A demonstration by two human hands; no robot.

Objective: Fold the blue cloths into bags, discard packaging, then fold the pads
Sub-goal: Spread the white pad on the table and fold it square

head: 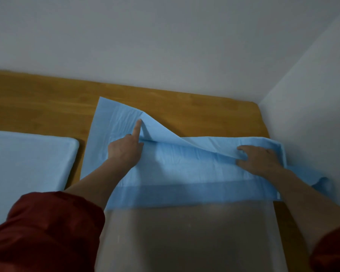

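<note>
Blue cloth (185, 163) lay on the wooden table (37, 107), long axis left-to-right, left hand (126, 152) pinning the crease with a straight index finger, right hand (260, 160) well apart, pinching the folded edge near its right end, clear bag (185, 242) on the near side.

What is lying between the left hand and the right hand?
Only the blue cloth, its raised fold running from left hand to right hand, in the head view.

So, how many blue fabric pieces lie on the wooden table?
2. One cloth, partly folded, lies in the middle; one thicker pad lies at the left edge. Others may be outside the frame.
</note>
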